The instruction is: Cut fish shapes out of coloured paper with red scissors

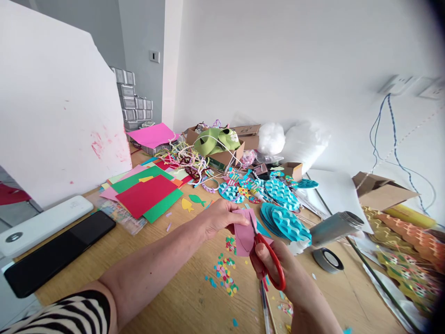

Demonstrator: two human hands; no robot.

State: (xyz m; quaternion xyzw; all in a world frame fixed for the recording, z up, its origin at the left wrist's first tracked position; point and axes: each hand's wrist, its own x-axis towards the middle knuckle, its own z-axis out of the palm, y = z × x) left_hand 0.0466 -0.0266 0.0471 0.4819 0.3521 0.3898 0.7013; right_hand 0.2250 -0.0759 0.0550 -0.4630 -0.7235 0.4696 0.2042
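My left hand [222, 218] pinches the upper edge of a piece of pink paper [243, 241] that has a drawn outline on it. Red-handled scissors [274, 262] are gripped in my right hand [278, 260], fingers through the loops. Their blades lie against the right part of the paper, pointing away from me. Below the paper, small round confetti dots [225, 273] are scattered on the wooden table [181, 287]. A yellow paper fish [187, 204] and a green paper fish [197, 200] lie beyond my left forearm.
Coloured paper sheets [148, 195], a black phone [60, 250] and a white power bank [45, 225] lie left. Blue wavy paper discs [285, 221], a grey metal bottle [337, 228] and a tape roll [327, 260] stand right. Cardboard boxes [225, 155] and craft scraps fill the back.
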